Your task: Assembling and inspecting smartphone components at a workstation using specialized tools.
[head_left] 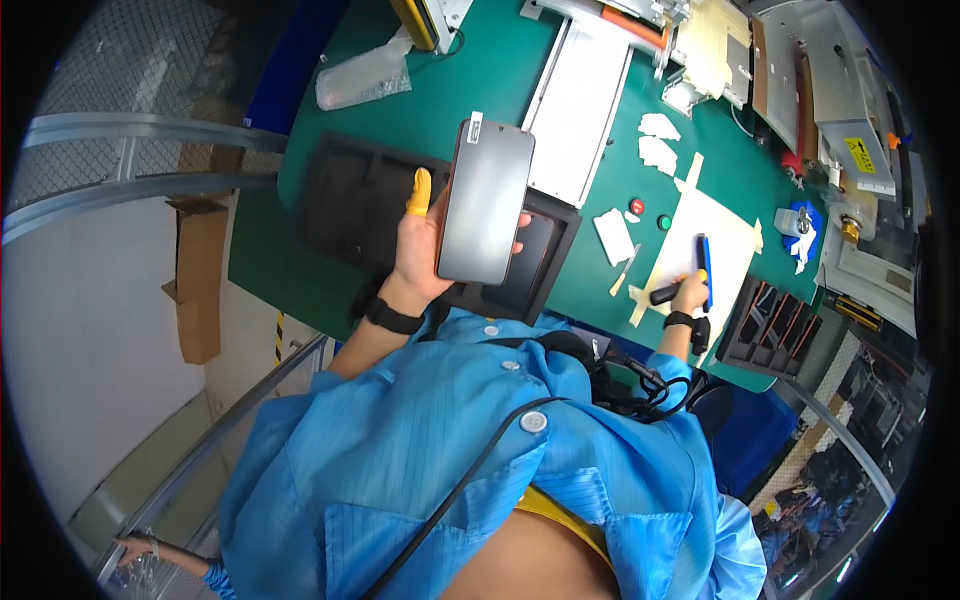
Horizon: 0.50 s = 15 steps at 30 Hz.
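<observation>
Resting across the palm of the left hand [420,250], the phone [487,205] faces up with a dark screen and a small white label at its top edge. The left fingertips curl round its right edge, while the thumb, in a yellow finger cover [419,192], stands spread away from its left edge. Just beyond and below the phone, a black tray [566,262] holds a dark slab [536,248].

Well to the phone's right, the right hand [689,293] has its fingers curled round a dark rod [663,295]; a blue bar [708,272] lies against them, though whether it is pinched I cannot tell. Under that hand, also right of the phone, is a white sheet [712,225] taped at its corners. Between sheet and phone are a white block [614,236], a thin stick [626,270], a red button [637,206] and a green button [664,222].

Farther off, a white panel [580,110] stands up-right of the phone, and a clear bag [364,80] lies to its upper left.
</observation>
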{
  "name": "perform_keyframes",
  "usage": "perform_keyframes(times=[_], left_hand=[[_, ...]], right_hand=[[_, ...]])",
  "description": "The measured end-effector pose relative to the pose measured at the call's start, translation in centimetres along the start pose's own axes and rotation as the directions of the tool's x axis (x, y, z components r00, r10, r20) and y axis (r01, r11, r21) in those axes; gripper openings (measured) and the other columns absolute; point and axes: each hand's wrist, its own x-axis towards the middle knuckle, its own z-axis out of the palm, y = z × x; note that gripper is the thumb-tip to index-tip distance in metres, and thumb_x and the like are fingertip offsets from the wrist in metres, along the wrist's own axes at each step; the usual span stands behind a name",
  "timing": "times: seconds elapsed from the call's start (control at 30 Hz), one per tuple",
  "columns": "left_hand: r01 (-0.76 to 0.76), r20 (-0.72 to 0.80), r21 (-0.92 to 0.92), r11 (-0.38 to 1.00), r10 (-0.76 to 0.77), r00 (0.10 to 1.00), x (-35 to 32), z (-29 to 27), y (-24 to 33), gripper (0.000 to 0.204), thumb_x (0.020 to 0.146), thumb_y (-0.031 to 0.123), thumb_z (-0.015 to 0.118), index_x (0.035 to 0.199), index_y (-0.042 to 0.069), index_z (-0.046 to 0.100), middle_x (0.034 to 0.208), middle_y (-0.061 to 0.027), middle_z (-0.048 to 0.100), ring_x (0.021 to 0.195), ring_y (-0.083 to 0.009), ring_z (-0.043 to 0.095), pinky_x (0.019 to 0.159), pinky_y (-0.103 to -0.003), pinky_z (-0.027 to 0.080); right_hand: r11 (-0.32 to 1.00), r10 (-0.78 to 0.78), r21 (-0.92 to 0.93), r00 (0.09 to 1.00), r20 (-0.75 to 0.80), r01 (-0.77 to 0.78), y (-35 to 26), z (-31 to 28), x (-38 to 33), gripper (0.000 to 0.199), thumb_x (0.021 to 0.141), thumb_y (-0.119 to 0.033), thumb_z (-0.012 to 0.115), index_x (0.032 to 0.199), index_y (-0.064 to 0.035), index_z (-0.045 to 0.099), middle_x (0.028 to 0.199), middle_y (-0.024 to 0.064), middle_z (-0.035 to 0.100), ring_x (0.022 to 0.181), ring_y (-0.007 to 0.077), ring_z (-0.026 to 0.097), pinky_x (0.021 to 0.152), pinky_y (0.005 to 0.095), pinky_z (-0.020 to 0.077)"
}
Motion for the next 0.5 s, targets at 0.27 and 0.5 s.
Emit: perform_keyframes(times=[0.27,0.5], left_hand=[[-0.068,-0.098,0.323,0.944,0.105,0.99,-0.3,-0.4,0.6,0.035,0.088,0.032,0.039,0.113,0.008,0.041,0.113,-0.0201,0.047,0.099,-0.0396,0.051,0.077,-0.049,0.047],[-0.16,-0.064,0.943,0.291,0.635,0.77,-1.9,-9.9,7.5,0.03,0.079,0.006,0.06,0.097,0.006,0.035,0.087,-0.0073,0.056,0.072,-0.0062,0.049,0.064,-0.018,0.039]], right_hand=[[0.815,0.182,-0.578,0.962,0.201,-0.034,-2.3,-0.6,-8.8,0.038,0.08,-0.035,0.047,0.081,0.0022,0.052,0.066,0.0117,0.055,0.051,0.0239,0.057,0.042,0.0339,0.0478],[0.668,-0.512,0.742,0.689,0.512,-0.055,-22.1,-9.1,-25.2,0.026,0.086,-0.028,0.047,0.079,-0.0052,0.056,0.08,0.0059,0.054,0.077,0.0173,0.051,0.072,0.0386,0.0404]])
